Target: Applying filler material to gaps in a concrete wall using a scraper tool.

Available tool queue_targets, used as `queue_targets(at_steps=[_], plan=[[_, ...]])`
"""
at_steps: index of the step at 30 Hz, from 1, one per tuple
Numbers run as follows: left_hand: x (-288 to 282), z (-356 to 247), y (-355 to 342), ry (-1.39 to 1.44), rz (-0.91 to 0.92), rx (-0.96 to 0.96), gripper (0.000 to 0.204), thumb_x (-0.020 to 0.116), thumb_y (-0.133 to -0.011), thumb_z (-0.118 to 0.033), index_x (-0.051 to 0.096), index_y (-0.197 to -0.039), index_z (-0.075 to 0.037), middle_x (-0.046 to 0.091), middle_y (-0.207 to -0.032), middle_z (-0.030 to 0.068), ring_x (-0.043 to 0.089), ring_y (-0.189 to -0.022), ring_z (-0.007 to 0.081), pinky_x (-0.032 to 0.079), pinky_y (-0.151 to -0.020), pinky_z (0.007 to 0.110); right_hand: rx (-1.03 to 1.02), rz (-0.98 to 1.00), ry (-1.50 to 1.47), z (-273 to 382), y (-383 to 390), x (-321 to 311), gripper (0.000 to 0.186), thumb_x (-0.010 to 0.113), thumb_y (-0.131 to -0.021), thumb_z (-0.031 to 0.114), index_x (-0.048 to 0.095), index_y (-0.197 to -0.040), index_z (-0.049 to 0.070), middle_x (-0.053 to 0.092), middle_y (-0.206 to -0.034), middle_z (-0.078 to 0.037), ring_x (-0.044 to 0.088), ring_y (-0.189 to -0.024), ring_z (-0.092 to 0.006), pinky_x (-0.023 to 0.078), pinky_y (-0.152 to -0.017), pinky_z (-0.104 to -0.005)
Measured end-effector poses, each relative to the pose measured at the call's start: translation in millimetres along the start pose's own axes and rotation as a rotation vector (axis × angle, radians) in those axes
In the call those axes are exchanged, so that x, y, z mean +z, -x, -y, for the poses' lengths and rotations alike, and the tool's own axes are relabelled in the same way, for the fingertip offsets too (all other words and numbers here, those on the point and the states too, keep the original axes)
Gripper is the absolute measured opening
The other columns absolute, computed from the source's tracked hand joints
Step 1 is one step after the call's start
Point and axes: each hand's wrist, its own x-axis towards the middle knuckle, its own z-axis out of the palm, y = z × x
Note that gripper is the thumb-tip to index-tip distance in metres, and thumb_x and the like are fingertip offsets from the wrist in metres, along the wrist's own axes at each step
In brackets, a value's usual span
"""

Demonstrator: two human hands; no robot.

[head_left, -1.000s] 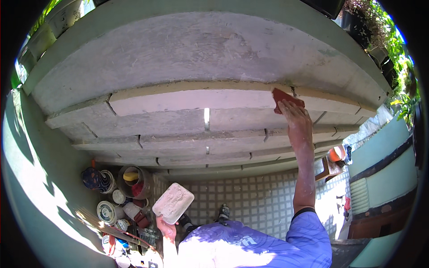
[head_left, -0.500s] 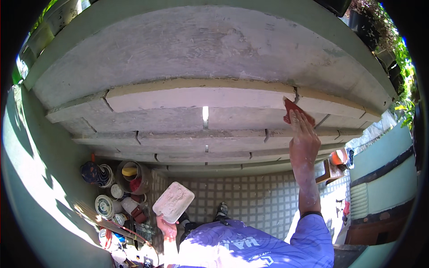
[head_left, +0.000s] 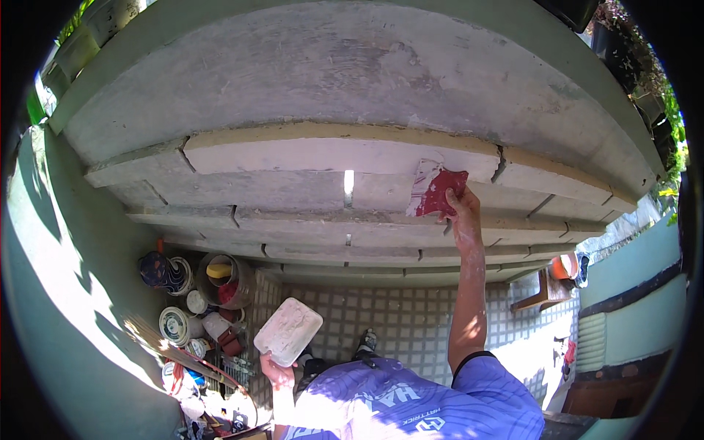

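My right hand (head_left: 463, 211) pinches a red putty spreader (head_left: 442, 188) whose left edge carries whitish putty. The spreader is up by the wall, just below the pale raised band (head_left: 330, 156) and near its right end. Whether its edge touches the wall I cannot tell. Low on the left, my left hand (head_left: 278, 372) grips the near end of a shallow white tray (head_left: 288, 331). Pinkish-white putty coats the tray's inside. Whitish smears mark both hands.
Several tubs and buckets crowd the floor at left, including a grey bucket (head_left: 236, 282) holding a yellow thing. A wooden stool (head_left: 541, 292) stands on the tiled floor at right. Plants (head_left: 673, 121) edge the upper right. Narrow ledges (head_left: 323, 219) cross the wall lower down.
My right hand has moved left and a little down from the band's right end, and the spreader has turned so its putty-covered face shows. The tray has barely shifted.
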Motion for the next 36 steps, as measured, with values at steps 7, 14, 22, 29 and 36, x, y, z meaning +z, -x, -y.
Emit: queue_targets(at_steps=[7,14,22,29,36], plan=[[-20.5,-7.0,-12.1,-0.015,0.014,-0.016,0.057,0.051,-0.081,-0.041,0.049,-0.128,-0.009,0.065,-0.117,0.0091,0.068,-0.095,0.0277,0.049,-0.044,0.034,0.15,0.057,0.248,-17.4,27.1,-32.8,0.02,0.065,-0.093,0.015,0.062,-0.108,0.001,0.067,-0.088,-0.002,0.06,-0.067,-0.0084,0.049,-0.054,-0.0273],[-14.8,-23.4,-16.5,-0.007,0.054,-0.012,0.056,0.051,-0.081,-0.042,0.05,-0.127,-0.01,0.066,-0.116,0.0086,0.068,-0.094,0.0263,0.046,-0.043,0.033,-0.69,-0.743,0.82,14.2,67.6,23.5,0.022,0.051,-0.1,0.009,0.058,-0.117,-0.003,0.067,-0.113,-0.016,0.067,-0.097,-0.0274,0.055,-0.08,-0.0338],[-17.0,-34.1,-27.4,-0.041,0.136,-0.03,0.06,0.054,-0.079,-0.041,0.049,-0.13,-0.009,0.065,-0.118,0.0081,0.068,-0.095,0.0256,0.046,-0.043,0.031,-0.936,-0.695,1.06,-60.0,-4.9,147.3,0.07,0.045,-0.08,-0.022,0.04,-0.145,0.004,0.038,-0.149,-0.02,0.043,-0.133,-0.035,0.042,-0.11,-0.0442],[-40.6,-44.6,-44.7,-0.058,0.126,-0.065,0.058,0.054,-0.079,-0.043,0.05,-0.127,-0.011,0.065,-0.116,0.0061,0.066,-0.095,0.0267,0.045,-0.044,0.034,-0.805,-0.053,0.63,-55.9,73.8,187.6,0.071,0.042,-0.076,-0.025,0.047,-0.14,0.004,0.042,-0.147,-0.018,0.044,-0.133,-0.0365,0.046,-0.105,-0.0452],[-43.3,-55.4,-51.8,-0.043,0.105,-0.002,0.059,0.052,-0.08,-0.045,0.052,-0.128,-0.011,0.067,-0.117,0.0057,0.069,-0.094,0.0243,0.047,-0.044,0.031,-0.909,-0.82,0.878,-0.6,16.4,112.6,0.057,0.042,-0.086,-0.014,0.049,-0.139,0.004,0.045,-0.146,-0.017,0.054,-0.124,-0.0379,0.053,-0.096,-0.0429]])
